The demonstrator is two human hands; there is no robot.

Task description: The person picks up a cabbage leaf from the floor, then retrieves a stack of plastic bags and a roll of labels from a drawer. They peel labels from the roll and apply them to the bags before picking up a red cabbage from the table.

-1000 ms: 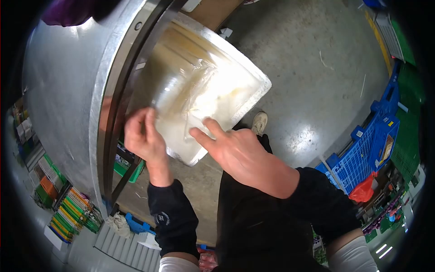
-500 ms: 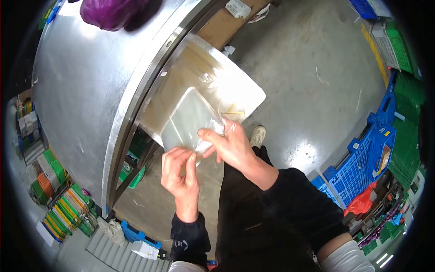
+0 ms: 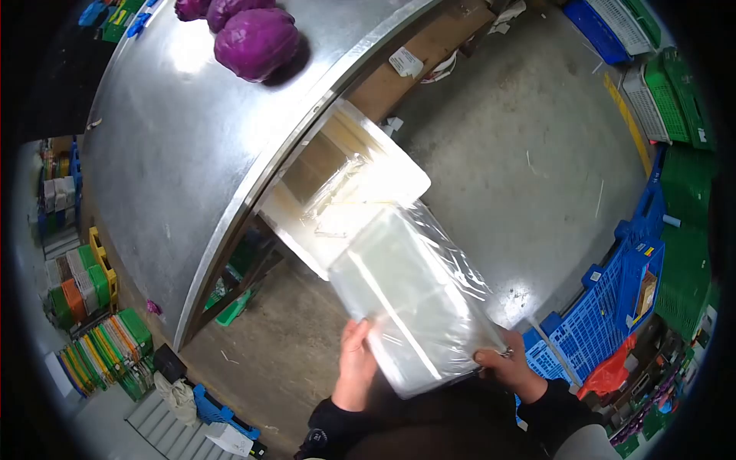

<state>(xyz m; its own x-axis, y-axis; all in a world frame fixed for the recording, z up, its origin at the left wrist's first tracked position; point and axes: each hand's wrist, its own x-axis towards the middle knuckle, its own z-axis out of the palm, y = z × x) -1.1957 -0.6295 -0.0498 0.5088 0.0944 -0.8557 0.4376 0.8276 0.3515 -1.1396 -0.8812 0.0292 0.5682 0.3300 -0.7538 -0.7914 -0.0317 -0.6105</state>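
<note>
In front of me a clear plastic bag stack, flat and shiny, is held at its near end, its far end reaching the rim of a white bin. My left hand is closed on the left edge of the bags, its fingers partly hidden behind the plastic. On the right corner, my right hand pinches the plastic, thumb on top. More crumpled clear film shows inside the bin.
Several purple cabbages rest on the steel table at left. A cardboard box lies beyond the bin. Blue crates and green crates stand at right. A red bag is beside them.
Both hands have moved toward my body and apart, drawing the plastic bags partly out of the bin. My view has shifted, showing more cabbages.
</note>
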